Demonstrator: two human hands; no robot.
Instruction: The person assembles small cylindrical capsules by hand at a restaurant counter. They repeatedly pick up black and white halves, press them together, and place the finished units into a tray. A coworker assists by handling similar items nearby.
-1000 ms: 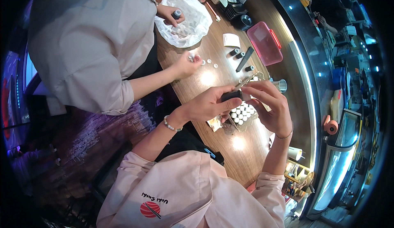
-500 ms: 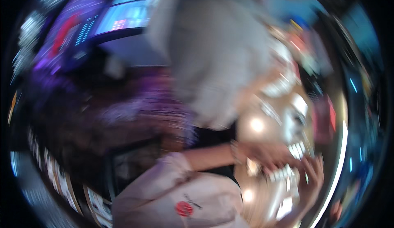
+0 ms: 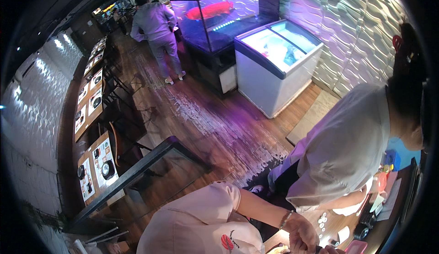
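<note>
My left hand (image 3: 302, 234), with a beaded bracelet at its wrist, reaches over a wooden counter (image 3: 337, 218) at the lower right. Its fingers are bent and pressed together at the frame's lower edge; whatever they hold is too small or hidden to make out. Right beside them, a sliver of my right hand (image 3: 331, 250) shows, the rest cut off by the frame. Several small white round pieces (image 3: 322, 222) lie on the counter just beyond my hands, near a white cup-like thing (image 3: 343, 234) and a pink container (image 3: 356, 247).
A co-worker in a grey shirt (image 3: 345, 139) leans over the counter at my right. A chest freezer (image 3: 270, 78) and a fish tank (image 3: 228, 21) with a red fish stand beyond. Set tables (image 3: 103, 162) line the left, behind a dark railing (image 3: 132, 171). Another person (image 3: 157, 30) stands far off.
My view has swung left and up toward the room, from a blurred look at the counter. Both hands now sit at the lower edge, and the right one is mostly out of frame.
</note>
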